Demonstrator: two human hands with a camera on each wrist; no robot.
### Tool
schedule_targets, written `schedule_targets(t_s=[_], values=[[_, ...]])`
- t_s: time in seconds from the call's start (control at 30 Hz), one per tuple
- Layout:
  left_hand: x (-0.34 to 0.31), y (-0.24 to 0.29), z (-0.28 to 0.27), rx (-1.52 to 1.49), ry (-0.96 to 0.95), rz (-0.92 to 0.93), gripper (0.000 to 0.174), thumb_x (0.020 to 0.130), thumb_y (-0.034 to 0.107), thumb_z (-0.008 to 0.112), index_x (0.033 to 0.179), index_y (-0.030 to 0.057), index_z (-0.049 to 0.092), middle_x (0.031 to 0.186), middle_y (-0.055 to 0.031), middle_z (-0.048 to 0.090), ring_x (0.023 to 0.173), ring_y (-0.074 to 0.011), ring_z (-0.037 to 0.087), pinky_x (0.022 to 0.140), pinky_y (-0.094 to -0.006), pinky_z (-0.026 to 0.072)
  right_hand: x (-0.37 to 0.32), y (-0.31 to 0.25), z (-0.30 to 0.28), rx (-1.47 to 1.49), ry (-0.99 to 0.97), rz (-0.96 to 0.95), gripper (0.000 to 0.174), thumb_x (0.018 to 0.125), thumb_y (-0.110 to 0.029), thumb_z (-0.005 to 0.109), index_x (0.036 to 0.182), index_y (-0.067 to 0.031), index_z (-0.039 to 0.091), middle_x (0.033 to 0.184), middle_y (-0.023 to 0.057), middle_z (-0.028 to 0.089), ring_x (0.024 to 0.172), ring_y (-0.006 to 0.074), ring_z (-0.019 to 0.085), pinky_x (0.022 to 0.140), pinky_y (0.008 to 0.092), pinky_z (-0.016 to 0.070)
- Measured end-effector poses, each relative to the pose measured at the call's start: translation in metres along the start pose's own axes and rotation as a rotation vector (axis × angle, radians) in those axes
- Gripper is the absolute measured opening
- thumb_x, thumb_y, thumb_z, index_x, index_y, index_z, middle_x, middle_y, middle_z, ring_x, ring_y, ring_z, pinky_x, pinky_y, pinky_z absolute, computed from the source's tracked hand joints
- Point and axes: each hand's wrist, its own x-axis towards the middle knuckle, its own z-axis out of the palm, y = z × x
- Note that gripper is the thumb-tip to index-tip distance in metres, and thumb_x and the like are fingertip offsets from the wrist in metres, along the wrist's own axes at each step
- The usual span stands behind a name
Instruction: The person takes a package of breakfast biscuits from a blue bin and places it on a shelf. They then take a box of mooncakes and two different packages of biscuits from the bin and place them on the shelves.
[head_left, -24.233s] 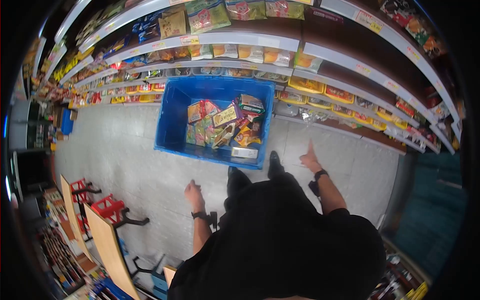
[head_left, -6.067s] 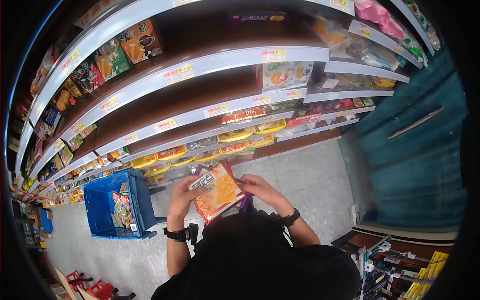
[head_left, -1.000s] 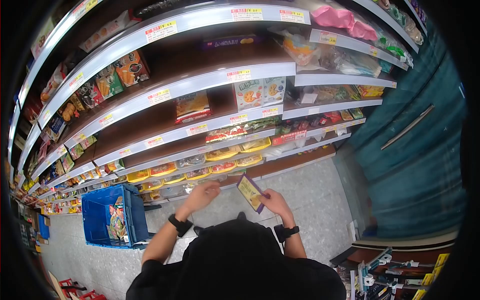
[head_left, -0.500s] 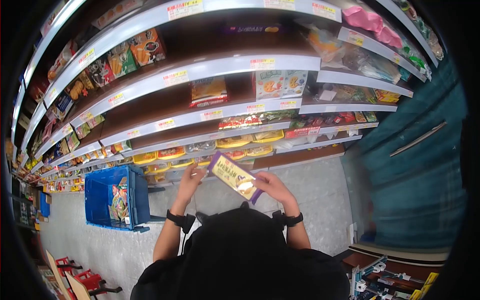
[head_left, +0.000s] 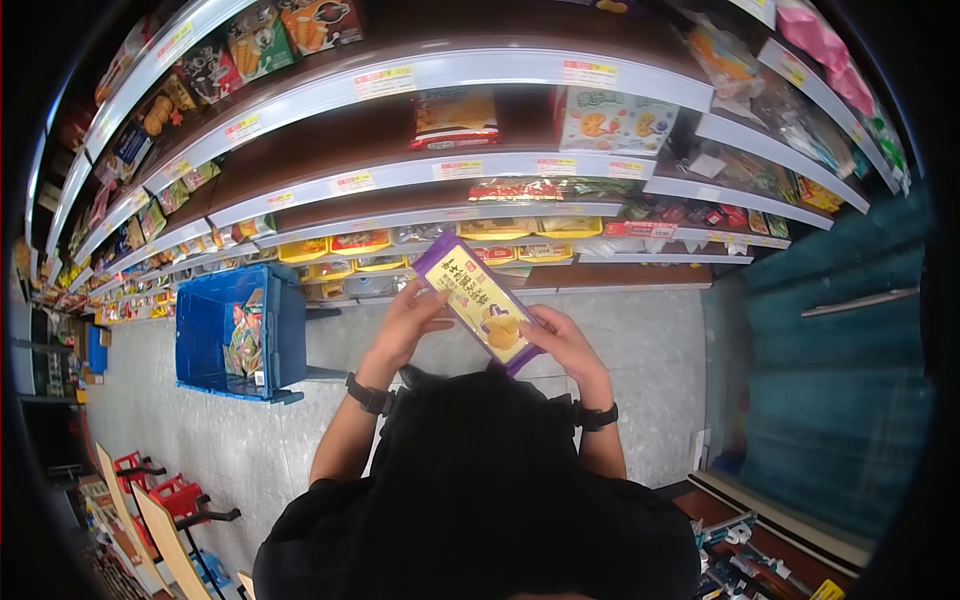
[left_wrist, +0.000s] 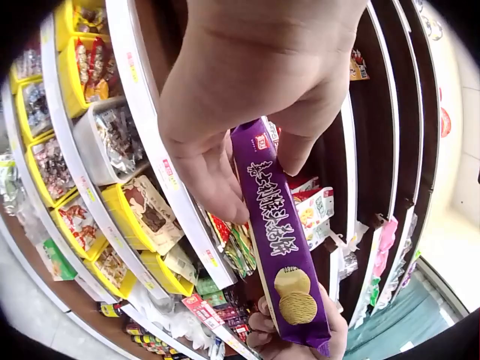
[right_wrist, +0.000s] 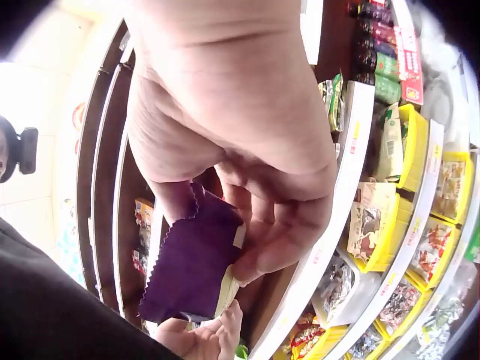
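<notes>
A purple and cream biscuit pack (head_left: 478, 305) is held slanted in front of the body, its printed face up in the head view. The left hand (head_left: 405, 325) pinches its upper left end between thumb and fingers. At the lower right end, the right hand (head_left: 565, 345) grips it. In the left wrist view the pack's purple side (left_wrist: 274, 225) faces the camera, below the left hand (left_wrist: 255, 97). The right wrist view shows the crimped purple end (right_wrist: 191, 255) in the right hand (right_wrist: 232, 142).
A blue crate (head_left: 240, 390) with packaged snacks (head_left: 245, 340) stands on the floor at left. Shelves curve across ahead, holding a red and orange pack (head_left: 455, 118), white boxes (head_left: 617, 122) and yellow bins (head_left: 487, 228). A teal curtain (head_left: 840, 380) hangs at right; red stools (head_left: 175, 500) stand lower left.
The left hand has come to the pack and now holds its upper end; half a second ago it was beside it. The pack appears closer and higher. The red and orange pack earlier held is on a shelf.
</notes>
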Motion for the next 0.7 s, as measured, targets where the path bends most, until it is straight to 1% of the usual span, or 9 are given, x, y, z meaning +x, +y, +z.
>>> schedule_targets(t_s=[0.13, 0.23, 0.3, 0.37, 0.4, 0.43, 0.5, 0.57, 0.7], values=[[-0.014, -0.002, -0.021, 0.005, 0.062, -0.010, 0.035, 0.093, 0.017, 0.065, 0.124, 0.0039, 0.054, 0.111, -0.0104, 0.067, 0.098, -0.0193, 0.067, 0.082, -0.0343, 0.0568, 0.018, 0.009, 0.007, -0.031, -0.092, 0.027, 0.030, 0.095, -0.023, 0.064, 0.113, 0.0012, 0.062, 0.097, -0.0012, 0.064, 0.087, 0.0043, 0.055, 0.077, 0.0215, 0.0445], [-0.031, -0.008, -0.045, -0.025, 0.142, -0.043, 0.034, 0.093, 0.016, 0.064, 0.124, 0.0034, 0.056, 0.111, -0.0097, 0.066, 0.098, -0.0187, 0.066, 0.083, -0.0340, 0.0567, 0.040, 0.008, 0.025, -0.044, -0.184, 0.044, 0.030, 0.095, -0.023, 0.064, 0.112, 0.0007, 0.063, 0.095, -0.0016, 0.064, 0.086, 0.0044, 0.055, 0.076, 0.0214, 0.0443], [-0.048, -0.008, -0.062, -0.060, 0.222, -0.020, 0.034, 0.093, 0.016, 0.064, 0.124, 0.0031, 0.056, 0.112, -0.0089, 0.066, 0.097, -0.0184, 0.066, 0.083, -0.0335, 0.0565, 0.055, 0.016, 0.041, -0.036, -0.200, 0.099, 0.029, 0.094, -0.023, 0.065, 0.111, 0.0003, 0.064, 0.093, -0.0016, 0.064, 0.084, 0.0045, 0.055, 0.075, 0.0216, 0.0443], [-0.065, -0.011, -0.085, -0.058, 0.276, 0.001, 0.026, 0.095, 0.015, 0.062, 0.118, 0.0022, 0.058, 0.107, -0.0087, 0.068, 0.093, -0.0181, 0.068, 0.080, -0.0327, 0.0584, 0.075, 0.022, 0.059, -0.083, -0.297, 0.081, 0.028, 0.094, -0.023, 0.065, 0.109, 0.0005, 0.065, 0.090, -0.0010, 0.064, 0.082, 0.0050, 0.054, 0.075, 0.0220, 0.0439], [-0.075, -0.005, -0.092, -0.060, 0.297, -0.016, 0.034, 0.093, 0.015, 0.063, 0.124, 0.0015, 0.056, 0.111, -0.0091, 0.066, 0.096, -0.0174, 0.065, 0.083, -0.0317, 0.0554, 0.083, 0.025, 0.070, -0.100, -0.327, 0.092, 0.028, 0.094, -0.023, 0.065, 0.108, 0.0007, 0.065, 0.089, -0.0008, 0.063, 0.082, 0.0055, 0.053, 0.075, 0.0224, 0.0438], [-0.084, -0.004, -0.103, -0.066, 0.327, -0.015, 0.034, 0.093, 0.015, 0.063, 0.124, 0.0015, 0.056, 0.111, -0.0091, 0.066, 0.096, -0.0174, 0.065, 0.083, -0.0317, 0.0554, 0.092, 0.027, 0.082, -0.119, -0.351, 0.097, 0.028, 0.094, -0.024, 0.065, 0.108, 0.0009, 0.065, 0.089, -0.0007, 0.063, 0.081, 0.0059, 0.053, 0.075, 0.0228, 0.0437], [-0.094, -0.001, -0.127, -0.163, 0.335, 0.020, 0.034, 0.093, 0.014, 0.063, 0.123, 0.0005, 0.056, 0.110, -0.0090, 0.066, 0.094, -0.0169, 0.065, 0.082, -0.0309, 0.0549, 0.104, 0.024, 0.109, -0.127, -0.390, 0.128, 0.031, 0.093, -0.024, 0.065, 0.112, 0.0011, 0.063, 0.094, 0.0012, 0.064, 0.085, 0.0073, 0.054, 0.078, 0.0233, 0.0438], [-0.097, 0.002, -0.150, -0.214, 0.348, 0.035, 0.033, 0.092, 0.014, 0.064, 0.122, 0.0005, 0.056, 0.108, -0.0089, 0.066, 0.091, -0.0171, 0.065, 0.082, -0.0314, 0.0547, 0.112, 0.020, 0.138, -0.072, -0.312, 0.082, 0.034, 0.093, -0.022, 0.065, 0.119, 0.0006, 0.060, 0.102, 0.0035, 0.065, 0.091, 0.0084, 0.056, 0.082, 0.0234, 0.0438], [-0.084, 0.012, -0.205, -0.251, 0.307, 0.009, 0.036, 0.089, 0.013, 0.067, 0.120, -0.0002, 0.055, 0.108, -0.0094, 0.065, 0.093, -0.0184, 0.065, 0.085, -0.0343, 0.0544, 0.135, 0.022, 0.177, -0.054, -0.207, 0.082, 0.037, 0.093, -0.019, 0.064, 0.125, -0.0001, 0.056, 0.110, 0.0053, 0.064, 0.098, 0.0096, 0.057, 0.086, 0.0237, 0.0438]])
